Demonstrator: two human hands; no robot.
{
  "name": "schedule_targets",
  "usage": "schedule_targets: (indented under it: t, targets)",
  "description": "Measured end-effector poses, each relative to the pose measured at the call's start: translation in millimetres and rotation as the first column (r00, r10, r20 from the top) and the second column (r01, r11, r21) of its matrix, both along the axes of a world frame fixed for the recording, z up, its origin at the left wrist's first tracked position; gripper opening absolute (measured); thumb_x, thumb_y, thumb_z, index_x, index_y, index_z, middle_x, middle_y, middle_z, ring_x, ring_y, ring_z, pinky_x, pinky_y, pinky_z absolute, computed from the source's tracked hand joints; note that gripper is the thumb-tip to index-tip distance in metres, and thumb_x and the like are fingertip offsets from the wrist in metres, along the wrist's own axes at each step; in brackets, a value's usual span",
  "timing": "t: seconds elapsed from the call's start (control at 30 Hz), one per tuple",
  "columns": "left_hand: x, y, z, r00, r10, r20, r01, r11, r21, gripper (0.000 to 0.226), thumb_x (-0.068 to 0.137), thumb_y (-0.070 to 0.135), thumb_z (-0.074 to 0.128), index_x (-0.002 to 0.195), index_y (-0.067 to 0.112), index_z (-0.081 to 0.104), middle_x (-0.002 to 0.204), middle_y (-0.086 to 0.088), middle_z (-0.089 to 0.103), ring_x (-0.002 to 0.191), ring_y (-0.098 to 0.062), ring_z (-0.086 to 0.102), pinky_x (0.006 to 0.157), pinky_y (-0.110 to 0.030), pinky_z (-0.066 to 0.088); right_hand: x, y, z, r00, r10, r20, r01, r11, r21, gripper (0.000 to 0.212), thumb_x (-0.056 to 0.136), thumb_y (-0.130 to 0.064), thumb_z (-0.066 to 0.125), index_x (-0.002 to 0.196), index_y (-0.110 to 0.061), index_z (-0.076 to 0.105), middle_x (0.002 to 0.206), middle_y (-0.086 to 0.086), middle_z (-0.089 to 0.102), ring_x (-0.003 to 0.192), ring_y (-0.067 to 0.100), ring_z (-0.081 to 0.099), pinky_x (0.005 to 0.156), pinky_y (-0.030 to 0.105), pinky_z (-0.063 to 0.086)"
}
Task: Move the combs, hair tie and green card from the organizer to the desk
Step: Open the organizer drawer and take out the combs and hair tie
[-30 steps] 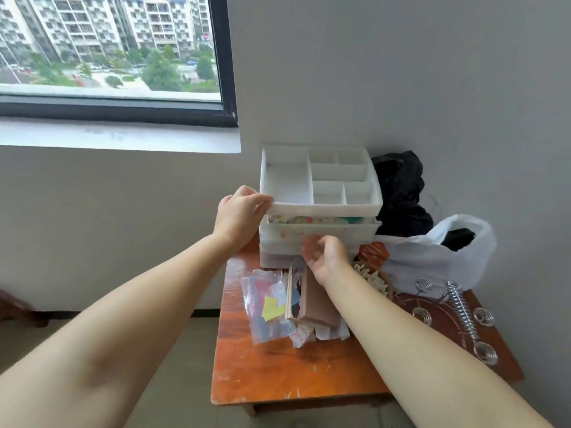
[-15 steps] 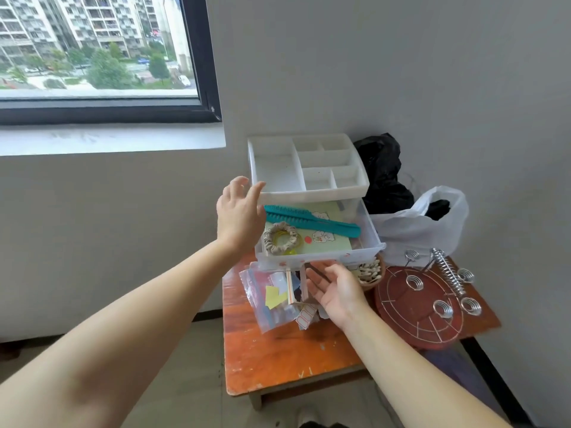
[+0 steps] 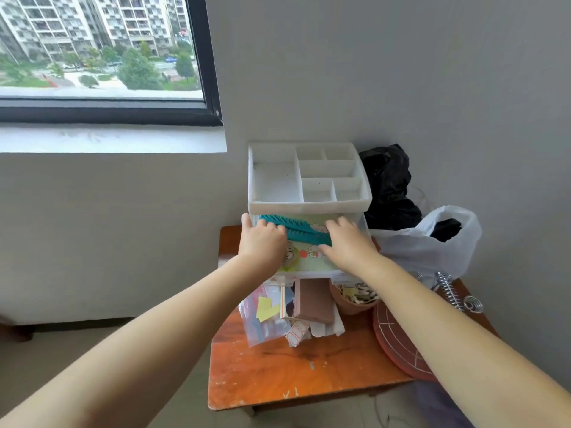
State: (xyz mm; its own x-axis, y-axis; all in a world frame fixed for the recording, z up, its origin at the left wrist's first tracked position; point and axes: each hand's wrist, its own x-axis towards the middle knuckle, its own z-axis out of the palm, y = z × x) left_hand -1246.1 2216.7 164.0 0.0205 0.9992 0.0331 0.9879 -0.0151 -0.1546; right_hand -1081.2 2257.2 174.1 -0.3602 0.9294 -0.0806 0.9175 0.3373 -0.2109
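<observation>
Two teal combs (image 3: 298, 230) are lying on one green card (image 3: 312, 257) in the organizer (image 3: 309, 205) drawer at the worktop's (image 3: 278, 375) far edge, both hands reaching in, left hand (image 3: 262, 242) and right hand (image 3: 347, 244), their fingers' grasp impossible to tell.

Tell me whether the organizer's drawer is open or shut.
Open. The drawer sticks out under the top tray, showing the teal combs and green card inside, with both hands reaching in.
</observation>
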Motion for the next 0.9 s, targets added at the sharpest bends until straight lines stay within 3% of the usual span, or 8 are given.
schedule_targets:
  t: [0.07, 0.2, 0.37, 0.47, 0.6, 0.7, 0.8, 0.9]
  targets:
    - [1, 1, -4, 1.0, 0.012, 0.011, -0.012, 1.0, 0.011, 0.017, 0.084, 0.013, 0.05, 0.101, 0.012, 0.056, 0.101, -0.005, 0.065, 0.099, -0.027, 0.051, 0.102, -0.048, 0.026, -2, 9, -14, 0.997, 0.013, 0.08, -0.016, 0.999, 0.037, 0.044, 0.086, -0.036, 0.057, 0.122, -0.013, 0.049, 0.121, 0.011, 0.053, 0.115, 0.03, 0.047, 0.09, 0.041, 0.042]
    - [4, -3, -15, 0.999, 0.022, -0.033, -0.024, 0.999, -0.045, 0.02, 0.084, 0.013, 0.053, 0.103, 0.013, 0.06, 0.1, -0.003, 0.066, 0.098, -0.026, 0.048, 0.092, -0.043, 0.029, 0, 18, -27, 0.994, 0.062, 0.092, -0.067, 0.997, 0.05, 0.033, 0.084, -0.028, 0.057, 0.111, -0.011, 0.054, 0.114, 0.013, 0.056, 0.109, 0.032, 0.05, 0.081, 0.039, 0.039]
    - [5, -10, -23, 0.999, 0.027, -0.032, -0.026, 0.999, 0.03, 0.019, 0.086, 0.016, 0.049, 0.101, 0.012, 0.06, 0.102, -0.004, 0.063, 0.101, -0.026, 0.046, 0.099, -0.045, 0.026, 3, 20, -27, 0.987, 0.137, 0.083, -0.141, 0.989, 0.046, 0.033, 0.083, -0.026, 0.056, 0.111, -0.009, 0.053, 0.111, 0.013, 0.058, 0.102, 0.032, 0.054, 0.074, 0.036, 0.04]
    - [4, -15, -22, 0.997, 0.056, 0.051, -0.059, 0.996, 0.061, 0.018, 0.085, 0.016, 0.044, 0.095, 0.011, 0.058, 0.098, -0.005, 0.064, 0.102, -0.027, 0.049, 0.106, -0.049, 0.019, 6, 22, -21, 0.988, 0.141, -0.056, -0.148, 0.98, -0.135, 0.025, 0.085, -0.022, 0.056, 0.108, -0.01, 0.054, 0.11, 0.012, 0.063, 0.086, 0.025, 0.057, 0.062, 0.028, 0.039]
    - [2, -30, -15, 0.953, 0.065, 0.297, -0.127, 0.973, 0.195, 0.013, 0.08, 0.018, 0.045, 0.087, 0.011, 0.053, 0.084, -0.009, 0.067, 0.087, -0.03, 0.053, 0.098, -0.042, 0.028, 19, 26, -5, 0.962, 0.211, -0.173, -0.26, 0.903, -0.342, 0.025, 0.083, -0.026, 0.062, 0.106, -0.015, 0.067, 0.106, 0.005, 0.068, 0.091, 0.02, 0.062, 0.073, 0.029, 0.047]
    - [0, -49, -8, 0.824, 0.043, 0.566, -0.286, 0.893, 0.348, 0.012, 0.074, 0.015, 0.054, 0.081, 0.007, 0.057, 0.071, -0.013, 0.062, 0.073, -0.032, 0.053, 0.084, -0.036, 0.036, 34, 27, 11, 0.928, 0.23, -0.294, -0.342, 0.84, -0.422, 0.008, 0.081, -0.023, 0.064, 0.083, -0.025, 0.072, 0.082, -0.004, 0.071, 0.075, 0.01, 0.063, 0.066, 0.026, 0.044]
    - [-6, -77, 0, 0.577, 0.012, 0.817, -0.491, 0.804, 0.335, 0.005, 0.075, 0.011, 0.058, 0.079, 0.011, 0.056, 0.072, -0.012, 0.06, 0.068, -0.025, 0.052, 0.068, -0.033, 0.042, 35, 16, 31, 0.877, 0.219, -0.429, -0.426, 0.767, -0.48, 0.021, 0.083, -0.018, 0.064, 0.07, -0.032, 0.073, 0.071, -0.012, 0.073, 0.067, -0.003, 0.063, 0.065, 0.013, 0.044]
    - [-16, -113, 1, 0.34, 0.023, 0.94, -0.655, 0.723, 0.22, 0.008, 0.076, 0.011, 0.057, 0.076, 0.018, 0.052, 0.071, -0.009, 0.059, 0.061, -0.014, 0.052, 0.06, -0.019, 0.044, 13, -5, 39, 0.843, 0.238, -0.483, -0.481, 0.735, -0.478, 0.017, 0.084, -0.016, 0.063, 0.078, -0.026, 0.075, 0.075, -0.004, 0.074, 0.072, 0.007, 0.064, 0.078, 0.026, 0.047]
